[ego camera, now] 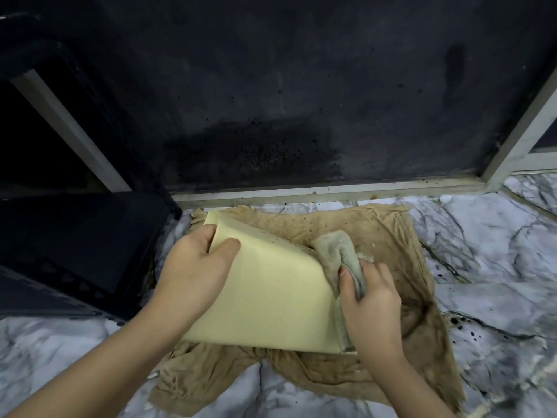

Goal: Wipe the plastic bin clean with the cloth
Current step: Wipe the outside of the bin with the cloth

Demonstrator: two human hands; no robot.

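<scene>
Fingers [376, 276] grip cloth [337, 251] (bin [265, 291] inside hidden).

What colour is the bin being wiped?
Pale yellow bin, with dark specks near its far edge; seen in the head view.

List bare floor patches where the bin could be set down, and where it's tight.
Free: marble floor right of the brown sheet, up to the window frame; also floor near-left, between the left forearm and the black furniture. Crowded: the sheet's middle, where the left hand holds the plastic bin and the right hand grips the cloth.
</scene>
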